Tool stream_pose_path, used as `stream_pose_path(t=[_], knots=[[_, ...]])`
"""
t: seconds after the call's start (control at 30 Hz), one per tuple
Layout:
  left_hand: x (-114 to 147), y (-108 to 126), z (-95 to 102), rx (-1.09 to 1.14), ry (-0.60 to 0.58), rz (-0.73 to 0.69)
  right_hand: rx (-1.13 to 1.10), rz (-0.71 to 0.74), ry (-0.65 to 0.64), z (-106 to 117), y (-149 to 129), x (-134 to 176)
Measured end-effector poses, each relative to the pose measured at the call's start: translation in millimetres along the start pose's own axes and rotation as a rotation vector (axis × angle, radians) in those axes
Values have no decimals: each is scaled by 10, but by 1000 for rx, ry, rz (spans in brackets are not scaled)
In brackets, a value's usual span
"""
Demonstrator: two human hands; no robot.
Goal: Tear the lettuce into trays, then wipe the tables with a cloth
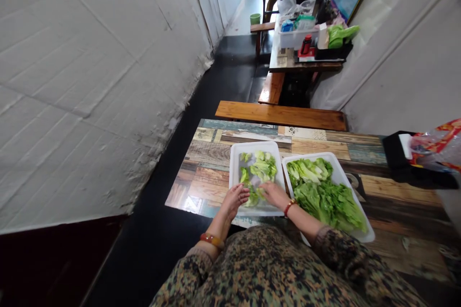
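A white tray with loose, torn lettuce pieces lies in front of me on the table. Over its near left edge is my left hand, open, fingers stretched out beside a few leaves. From the right, my right hand reaches into the same tray, its fingers closed on a small lettuce leaf, partly hidden by the fingertips. Close by on the right stands a second white tray, heaped with larger lettuce leaves.
The wood-patterned table carries a black holder with red plastic packaging at right. Beyond it are a wooden bench and another table with a bin, bottle and bags. A white wall runs along the left.
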State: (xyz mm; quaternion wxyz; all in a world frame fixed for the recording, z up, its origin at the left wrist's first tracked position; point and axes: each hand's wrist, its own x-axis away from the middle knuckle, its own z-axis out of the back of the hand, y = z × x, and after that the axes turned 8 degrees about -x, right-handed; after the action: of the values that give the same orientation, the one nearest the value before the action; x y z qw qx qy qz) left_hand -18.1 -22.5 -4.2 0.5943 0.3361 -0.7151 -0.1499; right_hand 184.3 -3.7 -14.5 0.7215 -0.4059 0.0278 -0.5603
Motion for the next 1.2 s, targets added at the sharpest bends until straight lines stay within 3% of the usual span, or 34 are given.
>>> stream_pose_path(t=[0.13, 0.33, 0.43, 0.77, 1.0, 1.13, 1.2], knots=[[-47, 45, -35, -29, -19, 17, -483, -19, 190, 92, 53, -92], [-24, 154, -265, -152, -219, -23, -1190, -130, 123, 66, -102, -102], [-34, 165, -310, -112, -186, -77, -1316, -205, 150, 49, -166, -96], [-122, 105, -263, -57, -42, -77, -1219, -183, 157, 128, -194, 7], [-179, 2, -297, -116, 67, -42, -1007, -43, 311, 105, -282, 17], [-134, -30, -348, -109, 17, 5, -785, 81, 325, 31, -226, -21], [-86, -17, -374, -104, -39, 28, -694, 58, 386, -31, -165, -47]])
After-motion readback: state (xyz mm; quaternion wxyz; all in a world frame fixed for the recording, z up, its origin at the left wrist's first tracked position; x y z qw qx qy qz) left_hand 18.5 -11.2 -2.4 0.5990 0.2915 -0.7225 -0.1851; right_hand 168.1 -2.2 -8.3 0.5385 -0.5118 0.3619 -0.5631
